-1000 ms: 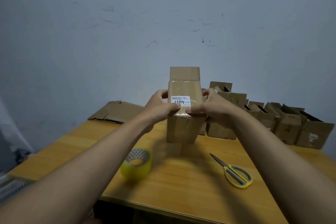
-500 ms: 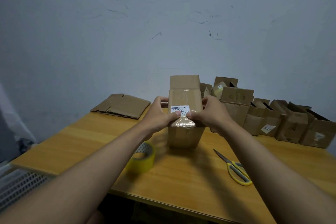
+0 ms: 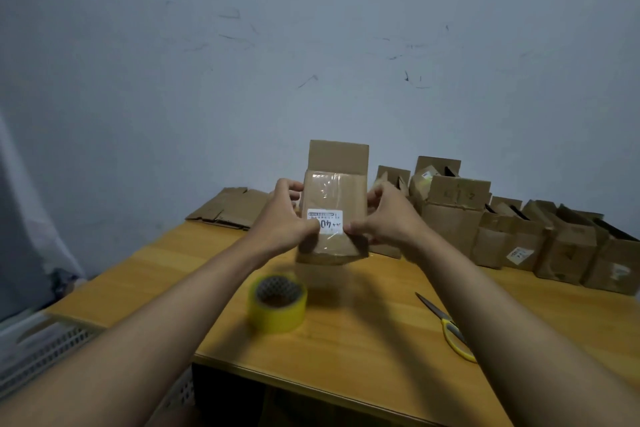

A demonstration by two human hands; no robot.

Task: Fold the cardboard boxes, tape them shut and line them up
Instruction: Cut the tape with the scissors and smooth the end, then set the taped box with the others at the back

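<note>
While both hands grip one cardboard box [image 3: 334, 205] from either side, it sits lifted clear of the tabletop [image 3: 363, 333], blurred along its lower edge. Left hand [image 3: 282, 218]: fingers curled round the box's left side, thumb on the near face beside a white label [image 3: 325, 220]. Right hand [image 3: 388, 218]: fingers wrapped round the right side, thumb by the label's right end. Clear tape shines across the near face; one flap stands upright at the far top. Below the box, a yellow tape roll [image 3: 277, 303] lies flat. Yellow-handled scissors [image 3: 446, 324] lie to the right, apart from the roll. Row of folded boxes [image 3: 519, 236] along the wall, right side. Flattened cardboard [image 3: 230, 206] at the far left corner.
</note>
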